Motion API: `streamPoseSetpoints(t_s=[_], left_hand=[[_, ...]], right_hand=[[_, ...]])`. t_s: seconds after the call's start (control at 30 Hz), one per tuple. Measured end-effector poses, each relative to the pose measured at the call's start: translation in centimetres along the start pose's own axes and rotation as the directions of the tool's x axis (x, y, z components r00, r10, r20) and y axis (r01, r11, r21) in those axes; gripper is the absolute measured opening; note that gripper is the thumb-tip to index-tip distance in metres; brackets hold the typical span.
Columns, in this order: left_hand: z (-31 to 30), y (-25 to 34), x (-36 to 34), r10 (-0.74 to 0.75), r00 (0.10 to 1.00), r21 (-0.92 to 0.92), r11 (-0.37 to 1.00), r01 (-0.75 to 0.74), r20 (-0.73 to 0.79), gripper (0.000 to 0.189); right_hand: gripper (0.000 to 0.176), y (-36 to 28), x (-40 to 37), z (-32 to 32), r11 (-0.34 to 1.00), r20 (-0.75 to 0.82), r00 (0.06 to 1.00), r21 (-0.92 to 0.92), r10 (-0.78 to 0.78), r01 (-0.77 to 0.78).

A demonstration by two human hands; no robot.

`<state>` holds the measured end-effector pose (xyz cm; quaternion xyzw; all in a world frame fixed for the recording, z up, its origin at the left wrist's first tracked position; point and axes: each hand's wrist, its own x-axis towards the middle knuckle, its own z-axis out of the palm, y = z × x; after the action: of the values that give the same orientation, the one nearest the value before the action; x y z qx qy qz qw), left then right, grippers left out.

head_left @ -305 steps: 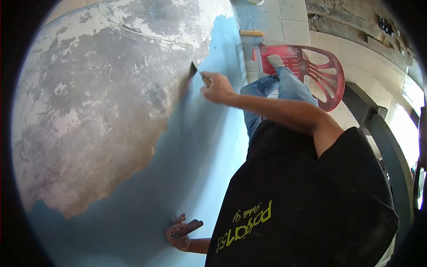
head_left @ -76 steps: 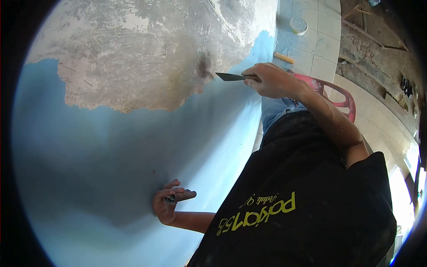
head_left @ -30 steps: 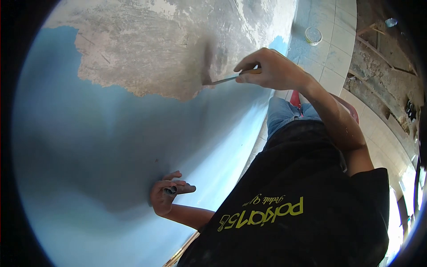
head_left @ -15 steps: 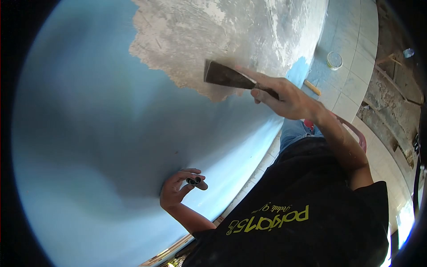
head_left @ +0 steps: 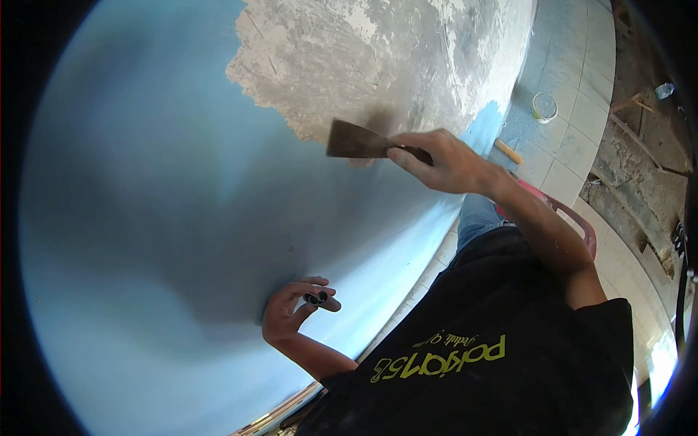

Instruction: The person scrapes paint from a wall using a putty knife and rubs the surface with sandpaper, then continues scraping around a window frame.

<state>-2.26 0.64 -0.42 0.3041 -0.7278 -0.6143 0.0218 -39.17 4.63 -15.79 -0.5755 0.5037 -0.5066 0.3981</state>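
My right hand [head_left: 443, 163] is closed around the handle of a wide flat scraper [head_left: 356, 140]. Its blade overlaps the lower edge of a bare grey-white patch [head_left: 327, 65] on the blue painted wall [head_left: 167, 203]. Lower down and to the left, my left hand [head_left: 287, 312] is close to the wall, fingers curled round a small grey thing with two dark round openings [head_left: 322, 299], like a pair of short tubes side by side. I cannot tell what it is.
A small round tub [head_left: 544, 107] stands on the tiled floor [head_left: 567, 65] at the upper right. Near the wall's foot lies a yellowish stick-like piece [head_left: 508, 152]. A pink curved frame [head_left: 582, 221] is behind my right forearm. Beyond the tiles is rough ground with wood pieces [head_left: 640, 131].
The scraper and my right hand have moved slightly left and down along the patch's edge. My left hand keeps its hold in nearly the same spot. The view has shifted a little.
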Motion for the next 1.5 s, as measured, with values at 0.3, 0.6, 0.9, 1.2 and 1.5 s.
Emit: streamPoseSetpoints(t_s=[0.3,0.6,0.9,1.2,1.5], left_hand=[[0.0,-0.5,-0.4,0.016,1.0,0.063,0.998,-0.015,-0.021,0.028],[0.6,0.1,0.0,-0.012,0.996,0.039,0.999,0.015,-0.086,0.028],[1.3,0.2,0.4,-0.03,0.989,0.05,0.998,0.038,-0.148,0.03],[-0.3,0.3,1.7,0.015,0.986,0.23,0.973,0.024,-0.166,0.03],[1.6,-0.4,1.3,-0.045,0.983,0.274,0.957,0.094,-0.179,0.029]], right_hand=[[0.046,-1.1,1.0,0.8,0.972,-0.189,0.963,0.096,-0.194,0.214],[0.067,-7.7,1.2,-4.2,0.963,-0.434,0.86,-0.096,-0.269,0.253],[0.046,-8.1,0.9,-5.8,0.893,-0.558,0.734,-0.423,-0.389,0.151],[0.032,-9.7,3.2,-6.4,0.662,-0.482,0.533,-0.718,-0.695,0.214],[0.031,-10.4,4.5,-5.0,0.741,-0.587,0.505,-0.649,-0.633,0.175]])
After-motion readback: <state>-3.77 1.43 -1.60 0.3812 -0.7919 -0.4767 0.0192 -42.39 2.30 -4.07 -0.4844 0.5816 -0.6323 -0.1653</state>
